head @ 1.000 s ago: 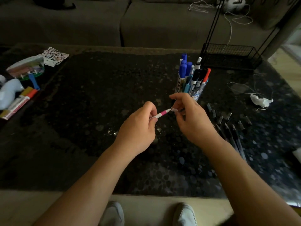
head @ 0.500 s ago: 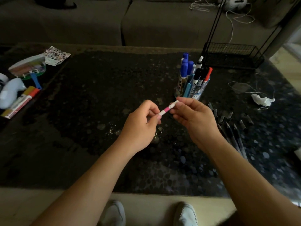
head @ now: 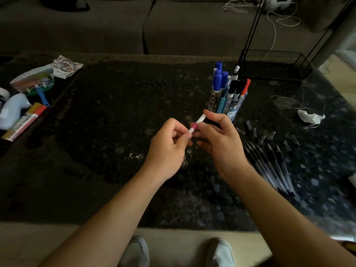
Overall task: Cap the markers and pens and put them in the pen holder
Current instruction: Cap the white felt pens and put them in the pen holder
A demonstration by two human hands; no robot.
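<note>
A thin white marker with a pink band [head: 196,124] is held over the middle of the dark table, tilted up to the right. My left hand [head: 169,149] pinches its lower end and my right hand [head: 219,139] grips its upper part. Just behind stands the pen holder [head: 232,105] with several blue, black and red capped markers in it. To the right of my right wrist lie several uncapped black pens [head: 273,164], with several loose black caps [head: 267,134] beyond them.
At the table's left edge lie a red-and-yellow marker box [head: 23,122], a white bottle [head: 13,108] and a colourful packet [head: 34,79]. A black wire rack [head: 273,64] stands at the back right, with a crumpled tissue [head: 310,118] and cord nearby. A sofa is behind.
The marker has tilted more upright and shifted slightly toward the holder. My right hand has slid further along it, so less of its length shows between the hands.
</note>
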